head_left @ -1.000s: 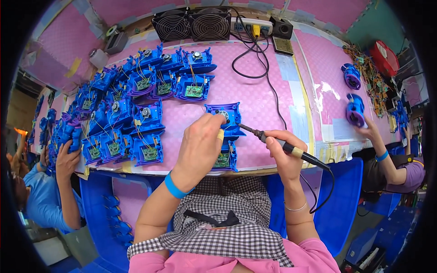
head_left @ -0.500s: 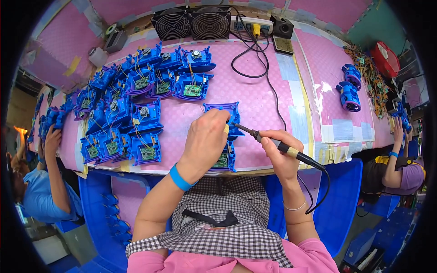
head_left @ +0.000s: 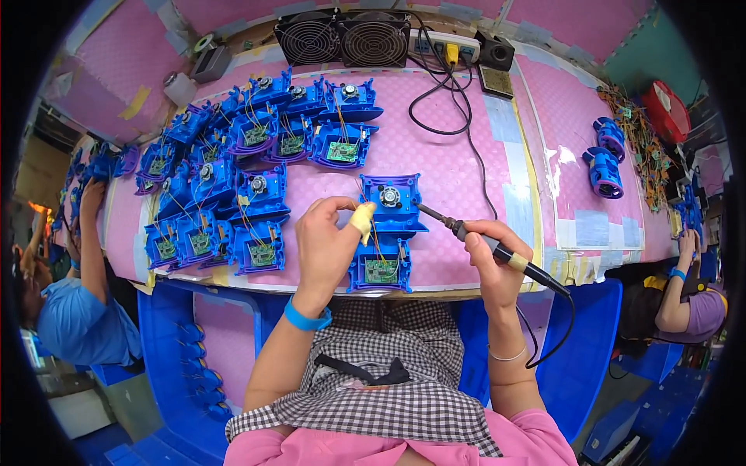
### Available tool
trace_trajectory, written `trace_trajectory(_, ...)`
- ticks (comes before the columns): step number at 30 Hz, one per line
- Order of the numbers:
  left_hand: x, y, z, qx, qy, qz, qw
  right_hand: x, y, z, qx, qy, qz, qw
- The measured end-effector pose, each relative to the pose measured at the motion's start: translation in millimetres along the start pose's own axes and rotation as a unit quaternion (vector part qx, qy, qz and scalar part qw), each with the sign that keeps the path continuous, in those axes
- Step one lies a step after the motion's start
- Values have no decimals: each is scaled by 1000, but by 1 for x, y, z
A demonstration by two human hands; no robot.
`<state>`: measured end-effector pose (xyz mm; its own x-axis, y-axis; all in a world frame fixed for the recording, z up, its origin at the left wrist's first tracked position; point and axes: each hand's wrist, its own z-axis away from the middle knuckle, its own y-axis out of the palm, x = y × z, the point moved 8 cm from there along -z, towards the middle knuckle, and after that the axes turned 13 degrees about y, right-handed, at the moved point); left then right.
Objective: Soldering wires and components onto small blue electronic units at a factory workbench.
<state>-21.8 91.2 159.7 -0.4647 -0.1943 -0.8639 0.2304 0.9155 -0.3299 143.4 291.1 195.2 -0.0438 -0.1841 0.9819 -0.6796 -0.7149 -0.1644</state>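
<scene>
Blue casing (head_left: 408,191) bares its round speaker (head_left: 390,197) since the left hand (head_left: 323,242) shifted, grip unclear; right hand (head_left: 496,268) grips soldering iron (head_left: 459,230).

The blue housing (head_left: 407,189) is smooth, hard-looking plastic with a soft sheen, and the speaker (head_left: 389,196) set in it shows a bright metallic rim. The soldering iron (head_left: 475,238) has a dull, darkened metal tip (head_left: 432,214) and a dark handle. The yellow wrap (head_left: 362,220) on the left hand (head_left: 322,245) looks matt and wrinkled. The pink worktop (head_left: 447,175) carries a dimpled-looking pattern under a shiny, film-like surface, crossed by strips of tape (head_left: 519,210). The fans (head_left: 373,43) have wire guards in black frames. The checked apron (head_left: 404,419) is matt woven cloth, the bracelet (head_left: 507,356) shiny metal, and the blue bin (head_left: 579,357) smooth plastic.
</scene>
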Motion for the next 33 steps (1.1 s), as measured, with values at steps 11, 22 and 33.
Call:
trace_trajectory(11, -6, -10, 13, 30, -12, -22, 999, -2, -4, 3, -8, -1, -2, 1000)
trace_trajectory(22, -24, 1, 8, -12, -8, 108, 994, -4, -8, 6, -21, 31, -3, 999)
trace_trajectory(33, -14, -10, 29, -23, -73, 113, 991, -7, -9, 7, -26, 65, -28, 997)
